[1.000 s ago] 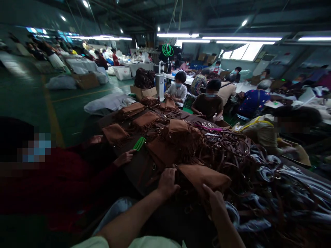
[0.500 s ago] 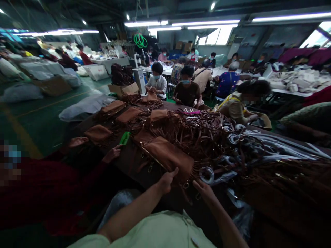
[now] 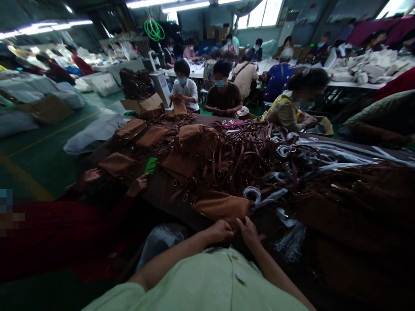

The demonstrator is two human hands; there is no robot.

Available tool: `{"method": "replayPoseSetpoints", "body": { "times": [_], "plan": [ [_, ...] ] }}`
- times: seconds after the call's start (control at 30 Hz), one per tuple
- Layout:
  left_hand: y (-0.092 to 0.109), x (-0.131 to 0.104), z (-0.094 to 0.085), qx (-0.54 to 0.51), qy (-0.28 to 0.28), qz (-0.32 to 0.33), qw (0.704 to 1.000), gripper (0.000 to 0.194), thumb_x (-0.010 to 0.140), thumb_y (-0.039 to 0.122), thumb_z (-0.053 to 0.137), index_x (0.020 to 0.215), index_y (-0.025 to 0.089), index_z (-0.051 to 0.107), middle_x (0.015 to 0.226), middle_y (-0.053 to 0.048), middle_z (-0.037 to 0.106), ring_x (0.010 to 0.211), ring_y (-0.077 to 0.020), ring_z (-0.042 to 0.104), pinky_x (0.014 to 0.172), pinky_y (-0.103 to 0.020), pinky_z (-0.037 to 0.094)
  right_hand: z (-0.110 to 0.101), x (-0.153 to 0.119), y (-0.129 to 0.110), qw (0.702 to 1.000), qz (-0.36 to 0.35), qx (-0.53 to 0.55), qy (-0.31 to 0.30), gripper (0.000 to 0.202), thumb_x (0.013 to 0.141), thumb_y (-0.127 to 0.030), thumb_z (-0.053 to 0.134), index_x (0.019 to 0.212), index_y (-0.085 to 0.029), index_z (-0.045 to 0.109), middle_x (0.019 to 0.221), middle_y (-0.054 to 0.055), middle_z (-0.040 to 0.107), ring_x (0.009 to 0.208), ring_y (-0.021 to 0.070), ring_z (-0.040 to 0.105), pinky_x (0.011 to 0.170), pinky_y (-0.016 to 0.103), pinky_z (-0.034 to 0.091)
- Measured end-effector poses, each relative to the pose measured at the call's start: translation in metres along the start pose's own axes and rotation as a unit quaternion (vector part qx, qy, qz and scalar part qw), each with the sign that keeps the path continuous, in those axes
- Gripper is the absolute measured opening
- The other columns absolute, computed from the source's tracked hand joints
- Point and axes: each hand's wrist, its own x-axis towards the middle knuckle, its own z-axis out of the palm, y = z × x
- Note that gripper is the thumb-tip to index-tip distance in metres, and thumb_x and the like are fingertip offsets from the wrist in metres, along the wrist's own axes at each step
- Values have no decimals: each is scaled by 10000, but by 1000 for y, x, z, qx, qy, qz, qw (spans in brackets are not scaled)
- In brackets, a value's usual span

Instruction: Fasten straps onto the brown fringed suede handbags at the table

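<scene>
A brown suede fringed bag point(image 3: 222, 206) lies at the near edge of the dark worktable point(image 3: 168, 196). My left hand point(image 3: 221, 230) and my right hand point(image 3: 248, 230) meet at the bag's near edge, both pinching it, fingers closed. Behind the bag rises a tangled heap of brown leather straps with metal rings point(image 3: 256, 160). More brown fringed bags point(image 3: 194, 138) lie spread across the table's far left part.
A person in a dark red sleeve on my left holds a green comb point(image 3: 151, 165) over a bag. Other people sit at the table's far end and right side. Grey-white wrapped bundles point(image 3: 340, 157) lie on the right. Cardboard boxes and sacks stand on the green floor.
The view has tipped down. I have drawn the brown bag toward me to the table's near edge, and my hands have come together on its near edge.
</scene>
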Motion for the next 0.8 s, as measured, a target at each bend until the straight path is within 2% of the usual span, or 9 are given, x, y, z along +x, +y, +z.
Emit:
{"method": "replayPoseSetpoints", "body": {
  "times": [0.07, 0.17, 0.3, 0.37, 0.43, 0.53, 0.63, 0.7, 0.8],
  "plan": [
    [-6, -2, -6, 180, 78, 40, 980, 292, 790, 390, 552, 708, 134, 666, 692, -52, 636, 676, -174, 592, 677, -283, 435, -1, 0, 4, 999, 24, 5, 24, 331, 665, -487, 569, 747, -169, 602, 679, 71, 653, 719, 211, 603, 611, 262, 436],
    [-27, -11, -44, 323, 158, 32, 933, 326, 863, 371, 444, 793, 158, 681, 865, -82, 676, 851, -201, 611, 772, -285, 417, -4, 0, 8, 988, 104, 109, 27, 311, 661, -467, 597, 734, -165, 583, 561, 22, 608, 580, 185, 587, 522, 257, 417],
    [-66, -28, -119, 330, 233, -87, 910, 288, 871, 324, 429, 869, 183, 680, 899, -65, 677, 886, -182, 607, 762, -256, 404, -1, -4, 8, 934, 208, 292, -1, 256, 666, -396, 640, 708, -181, 507, 409, -70, 468, 324, 105, 427, 362, 221, 326],
    [-76, -34, -140, 309, 245, -142, 908, 261, 856, 328, 459, 902, 194, 678, 894, -61, 671, 878, -184, 607, 753, -259, 404, 2, -6, 4, 911, 231, 341, 1, 237, 663, -329, 660, 688, -188, 472, 403, -81, 455, 315, 98, 429, 346, 211, 340],
    [-75, -35, -139, 312, 288, -133, 896, 258, 809, 324, 538, 1000, 196, 654, 987, -74, 647, 951, -203, 581, 813, -287, 401, 6, -7, -1, 897, 251, 363, 6, 236, 669, -283, 665, 664, -187, 449, 396, -84, 447, 315, 92, 435, 344, 206, 363],
    [-61, -28, -107, 335, 357, 33, 871, 514, 715, 312, 656, 1206, 213, 539, 1202, -82, 545, 1137, -228, 466, 973, -349, 332, 8, -10, -7, 884, 278, 376, -1, 227, 701, -264, 649, 649, -181, 444, 386, -80, 439, 302, 81, 420, 335, 199, 370],
    [-48, -12, -75, 327, 313, 188, 872, 565, 689, 266, 680, 1232, 255, 523, 1227, -51, 523, 1178, -222, 416, 1031, -378, 284, 9, -14, -8, 879, 289, 379, -24, 212, 720, -270, 640, 665, -174, 459, 404, -71, 456, 305, 81, 433, 342, 201, 387],
    [-42, 0, -69, 317, 287, 201, 881, 426, 730, 178, 620, 1148, 256, 593, 1135, -44, 578, 1101, -207, 472, 998, -373, 317, 9, -17, -3, 888, 284, 360, -39, 228, 723, -290, 642, 660, -176, 455, 415, -63, 467, 313, 90, 453, 351, 208, 399],
    [-31, 14, -80, 345, 231, 183, 891, 302, 770, 108, 534, 1007, 242, 666, 981, -37, 626, 964, -182, 540, 889, -322, 383, 7, -20, 15, 917, 283, 272, -66, 259, 720, -338, 644, 637, -179, 457, 420, -40, 483, 321, 112, 472, 346, 218, 384]
  ]
}}
